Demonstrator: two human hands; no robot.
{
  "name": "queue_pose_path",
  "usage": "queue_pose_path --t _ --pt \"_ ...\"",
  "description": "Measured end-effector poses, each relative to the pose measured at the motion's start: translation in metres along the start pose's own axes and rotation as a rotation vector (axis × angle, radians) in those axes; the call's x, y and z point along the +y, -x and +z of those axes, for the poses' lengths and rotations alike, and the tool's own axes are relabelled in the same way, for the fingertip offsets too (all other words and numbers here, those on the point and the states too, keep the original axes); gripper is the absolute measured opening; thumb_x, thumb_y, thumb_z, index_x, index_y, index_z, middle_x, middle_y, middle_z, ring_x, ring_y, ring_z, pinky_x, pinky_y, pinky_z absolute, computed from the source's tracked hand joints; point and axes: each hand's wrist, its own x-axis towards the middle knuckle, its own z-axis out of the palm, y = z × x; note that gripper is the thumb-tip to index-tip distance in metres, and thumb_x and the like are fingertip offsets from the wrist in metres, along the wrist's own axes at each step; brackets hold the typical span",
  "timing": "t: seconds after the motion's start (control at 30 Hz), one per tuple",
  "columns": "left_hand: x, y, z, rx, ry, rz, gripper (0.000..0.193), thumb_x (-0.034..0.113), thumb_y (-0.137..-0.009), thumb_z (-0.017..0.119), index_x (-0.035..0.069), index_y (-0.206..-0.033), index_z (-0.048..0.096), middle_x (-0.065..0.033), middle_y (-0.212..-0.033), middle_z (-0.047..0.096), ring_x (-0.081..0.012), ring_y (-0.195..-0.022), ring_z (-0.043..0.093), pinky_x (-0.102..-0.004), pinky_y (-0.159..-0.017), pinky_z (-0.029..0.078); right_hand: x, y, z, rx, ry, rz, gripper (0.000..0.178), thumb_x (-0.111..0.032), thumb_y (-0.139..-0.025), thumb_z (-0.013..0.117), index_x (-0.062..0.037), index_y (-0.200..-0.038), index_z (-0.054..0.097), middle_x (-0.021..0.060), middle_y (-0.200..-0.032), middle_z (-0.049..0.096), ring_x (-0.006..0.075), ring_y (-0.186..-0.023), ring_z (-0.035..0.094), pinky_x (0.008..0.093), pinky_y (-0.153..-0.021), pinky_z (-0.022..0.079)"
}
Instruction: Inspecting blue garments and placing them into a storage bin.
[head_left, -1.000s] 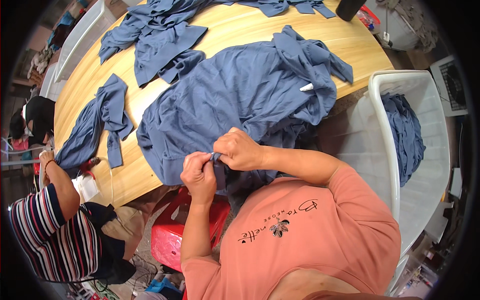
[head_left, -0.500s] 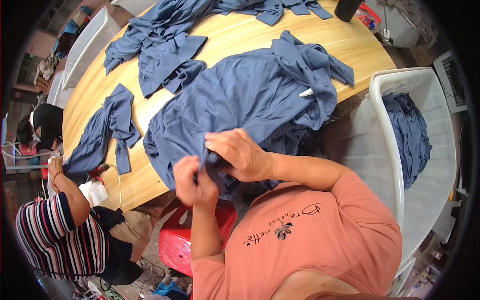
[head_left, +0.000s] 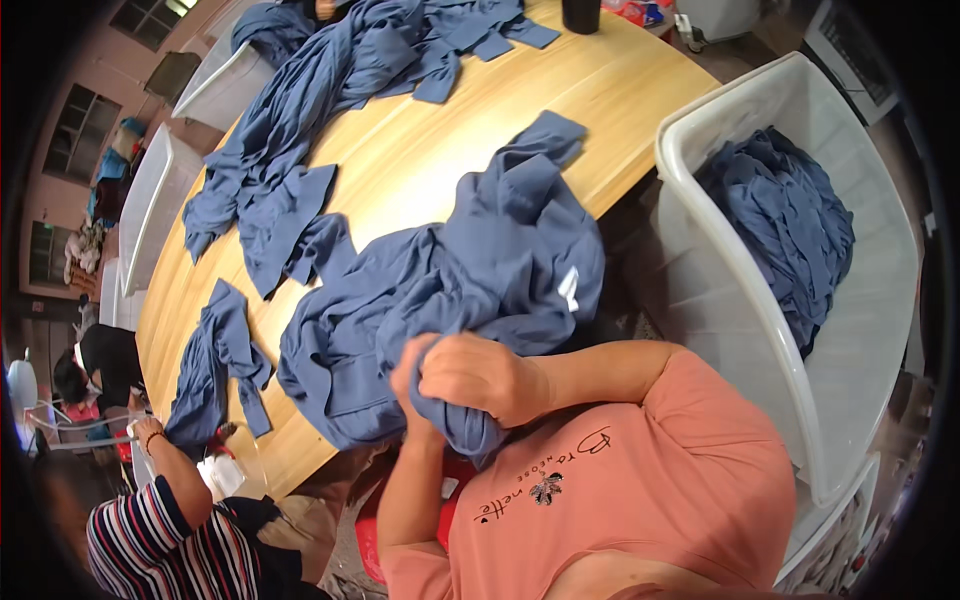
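A blue shirt lies crumpled over the table's near edge, with one sleeve-like end stretched toward the far side. A small white label shows on its right part. Close in front of my chest, my right hand is closed around a bunched fold of this shirt, and cloth hangs below the fingers. My left hand presses against the same fold from the left, its fingers curled and partly hidden behind the right hand and cloth.
More blue garments are heaped along the wooden table's far left. A white bin with blue cloth stands at my right. At the left, a co-worker in a striped top holds another blue garment. A black cup stands at the back.
The shirt has been pulled nearer and is more bunched, its far end shifted and its label turned. My hands have come together on a thicker fold. The view has swung somewhat to the right.
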Motion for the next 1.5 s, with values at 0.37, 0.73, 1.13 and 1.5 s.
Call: queue_pose_path --t 0.37,0.73,1.13,1.5 --pt "0.252 -0.043 0.194 -0.174 0.609 1.180 0.028 0.015 -0.069 0.059 0.005 -0.095 0.057 -0.0205 -0.116 0.048 -0.0342 -0.109 0.047 -0.0447 -0.094 0.037 0.041 0.120 0.006 -0.225 0.095 0.429 0.026 -0.005 -0.070 0.065 -0.0014 -0.095 0.057 0.0144 -0.098 0.058 0.0314 -0.088 0.055 0.0381 -0.076 0.043" --pt "-0.002 0.038 0.021 -0.563 -0.374 -0.185 0.036 0.018 -0.069 0.072 0.001 -0.097 0.059 -0.0143 -0.081 0.061 -0.0310 -0.080 0.061 -0.0388 -0.069 0.048 0.053 0.168 -0.042 -0.601 0.582 0.890 0.075 -0.019 -0.056 0.077 -0.0086 -0.123 0.044 0.0177 -0.126 0.041 0.0337 -0.111 0.040 0.0456 -0.088 0.034" --pt "-0.005 0.080 0.000 -0.302 0.367 -0.239 0.030 0.008 -0.061 0.067 -0.005 -0.087 0.061 -0.0107 -0.077 0.062 -0.0158 -0.070 0.060 -0.0275 -0.064 0.045 0.065 0.146 -0.030 -0.498 -0.153 0.834 0.025 -0.018 -0.066 0.066 -0.0070 -0.087 0.059 0.0086 -0.098 0.055 0.0311 -0.100 0.049 0.0406 -0.083 0.037" --pt "0.089 0.004 -0.100 0.375 0.763 0.439 0.048 0.021 -0.070 0.070 -0.004 -0.109 0.058 -0.0136 -0.102 0.062 -0.0221 -0.090 0.061 -0.0329 -0.084 0.047 0.053 0.148 -0.043 -0.336 0.041 1.067 0.044 -0.022 -0.070 0.072 0.0019 -0.105 0.058 0.0166 -0.090 0.064 0.0268 -0.074 0.064 0.0344 -0.070 0.050"
